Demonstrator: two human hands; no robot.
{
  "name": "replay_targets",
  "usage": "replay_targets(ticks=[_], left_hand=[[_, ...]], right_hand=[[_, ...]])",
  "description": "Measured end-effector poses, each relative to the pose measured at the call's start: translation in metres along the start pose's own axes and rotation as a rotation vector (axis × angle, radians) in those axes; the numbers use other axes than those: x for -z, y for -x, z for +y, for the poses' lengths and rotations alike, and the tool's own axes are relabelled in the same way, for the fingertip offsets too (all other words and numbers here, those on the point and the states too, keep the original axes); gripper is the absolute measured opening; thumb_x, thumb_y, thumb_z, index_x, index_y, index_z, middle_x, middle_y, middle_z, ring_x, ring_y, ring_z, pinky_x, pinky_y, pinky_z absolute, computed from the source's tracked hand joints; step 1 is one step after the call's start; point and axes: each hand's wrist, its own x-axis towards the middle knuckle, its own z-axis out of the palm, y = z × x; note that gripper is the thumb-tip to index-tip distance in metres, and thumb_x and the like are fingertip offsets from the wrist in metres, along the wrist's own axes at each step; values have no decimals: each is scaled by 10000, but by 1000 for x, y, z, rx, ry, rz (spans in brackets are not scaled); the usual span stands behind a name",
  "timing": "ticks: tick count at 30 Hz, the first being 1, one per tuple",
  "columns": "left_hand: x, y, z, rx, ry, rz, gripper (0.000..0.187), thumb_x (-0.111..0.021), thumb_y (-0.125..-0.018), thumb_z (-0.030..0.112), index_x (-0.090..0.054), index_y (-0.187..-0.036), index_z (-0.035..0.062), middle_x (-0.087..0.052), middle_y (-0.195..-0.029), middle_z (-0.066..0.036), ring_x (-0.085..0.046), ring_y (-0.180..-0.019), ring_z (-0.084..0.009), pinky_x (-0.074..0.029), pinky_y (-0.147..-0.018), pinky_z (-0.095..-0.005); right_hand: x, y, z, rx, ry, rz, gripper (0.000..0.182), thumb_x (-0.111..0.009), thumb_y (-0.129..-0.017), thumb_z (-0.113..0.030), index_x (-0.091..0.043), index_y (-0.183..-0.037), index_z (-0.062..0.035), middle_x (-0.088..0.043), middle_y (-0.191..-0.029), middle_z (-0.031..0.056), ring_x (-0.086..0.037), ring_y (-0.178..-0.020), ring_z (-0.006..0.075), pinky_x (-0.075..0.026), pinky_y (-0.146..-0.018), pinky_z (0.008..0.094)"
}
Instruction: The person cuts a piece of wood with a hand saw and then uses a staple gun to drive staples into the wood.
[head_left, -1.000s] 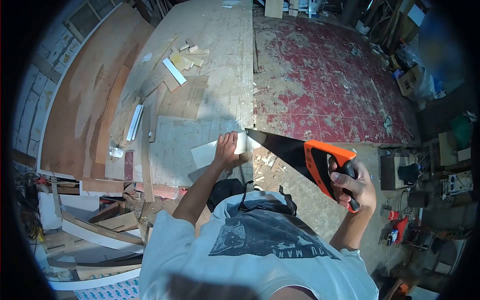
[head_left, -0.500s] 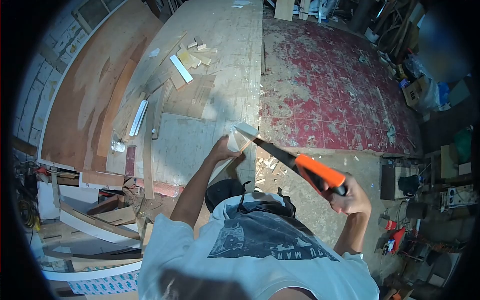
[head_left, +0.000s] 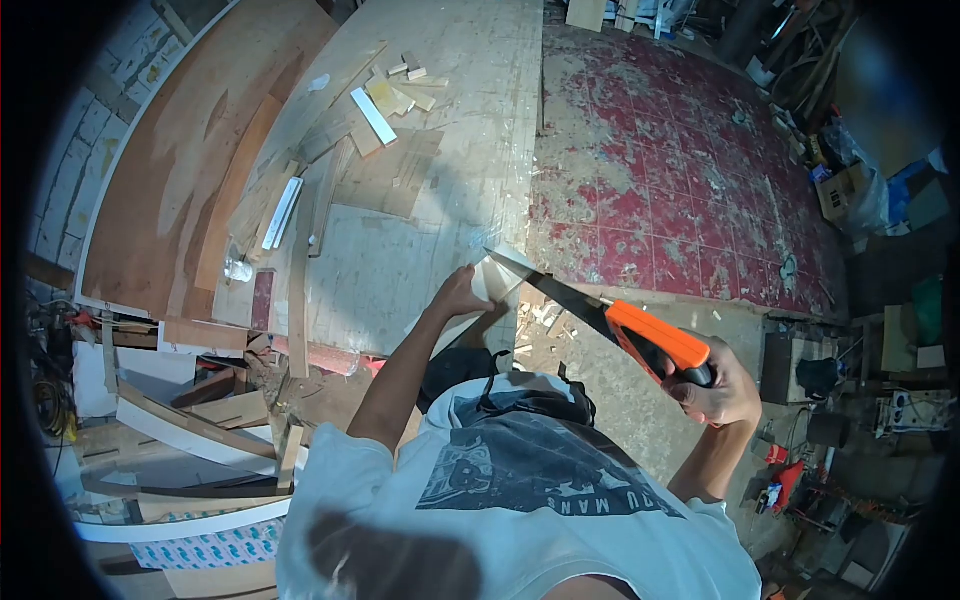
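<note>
In my right hand [head_left: 722, 388] is the orange and black handle of a handsaw [head_left: 655, 338]. Its dark blade runs up and left, and the tip end lies across a pale piece of wood [head_left: 500, 278] at the edge of the workbench [head_left: 400, 265]. My left hand [head_left: 462, 292] is closed around the wood, just left of the blade; some of its fingers are hidden. Brightly lit wood makes the exact contact of the teeth hard to see.
Several wood offcuts [head_left: 402, 95] and a white-faced strip [head_left: 283, 213] lie on the bench. A large brown board [head_left: 190, 150] leans along the left. Scraps [head_left: 190, 430] pile up at lower left. Sawn bits [head_left: 540, 318] litter the floor by a worn red tiled surface [head_left: 660, 170].
My right hand and the saw have shifted slightly right and down, drawing the blade back across the wood. The whole view has also shifted a little; my left hand keeps its grip.
</note>
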Motion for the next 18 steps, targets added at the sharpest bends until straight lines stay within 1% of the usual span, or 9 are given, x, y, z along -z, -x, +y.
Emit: replay_targets(ticks=[2,4,6,8,9,12,14,16,18], left_hand=[[14,11,26,40,22,-21,1059,-856,-438,426,-408,-1277,-41,-507,-1214,-199,-498,-1137,-359,-420,-957,-428],[20,28,47,-38,-396,267,1090,-790,-496,631,-441,-1231,-95,-527,-1199,-202,-494,-1169,-302,-361,-1025,-465],[22,35,36,-78,-472,249,1018,-806,-551,539,-418,-1293,-41,-495,-1271,-168,-462,-1209,-277,-307,-1065,-477],[19,39,15,-283,-726,362,938,-831,-576,370,-400,-1326,9,-470,-1306,-137,-450,-1220,-288,-312,-1064,-475],[21,44,16,-260,-619,365,929,-829,-574,255,-378,-1356,33,-456,-1322,-121,-435,-1235,-281,-293,-1081,-470],[32,50,17,-362,-552,373,956,-830,-562,274,-372,-1364,28,-452,-1327,-123,-427,-1245,-277,-280,-1088,-461],[34,51,19,-386,-539,394,968,-833,-552,277,-370,-1366,29,-455,-1320,-122,-433,-1236,-278,-287,-1078,-456],[36,48,23,-409,-527,422,981,-835,-543,280,-369,-1369,30,-458,-1312,-120,-440,-1226,-279,-294,-1067,-452],[34,43,29,-348,-554,413,1005,-851,-502,313,-384,-1341,13,-476,-1274,-128,-444,-1212,-274,-308,-1043,-450]], right_hand=[[-12,-3,-11,-328,-264,267,227,-632,-698,20,-521,-894,-5,-472,-577,25,-403,-365,76,-280,-333,230],[-14,-6,-19,-294,-407,360,231,-620,-702,14,-510,-906,3,-467,-570,25,-386,-351,77,-273,-318,232],[-12,-8,-29,-258,-621,498,247,-592,-712,3,-481,-932,20,-450,-548,24,-341,-318,77,-254,-280,236],[-1,-3,-27,-250,-612,469,241,-596,-717,3,-483,-929,23,-445,-548,26,-348,-326,67,-256,-280,232],[5,2,-26,-246,-562,425,239,-599,-718,3,-481,-925,25,-448,-551,30,-350,-327,67,-257,-279,233],[18,22,-30,-235,-423,413,219,-580,-721,12,-462,-901,51,-456,-537,55,-368,-320,82,-260,-268,236],[35,27,-26,-59,-640,375,237,-533,-711,38,-428,-920,79,-465,-567,93,-351,-309,94,-272,-244,246],[46,21,-28,-75,-915,343,264,-466,-739,67,-366,-984,57,-425,-670,89,-300,-306,92,-315,-221,252],[41,12,-26,-100,-962,414,262,-469,-770,58,-366,-1010,34,-407,-676,67,-305,-314,81,-294,-227,236]])
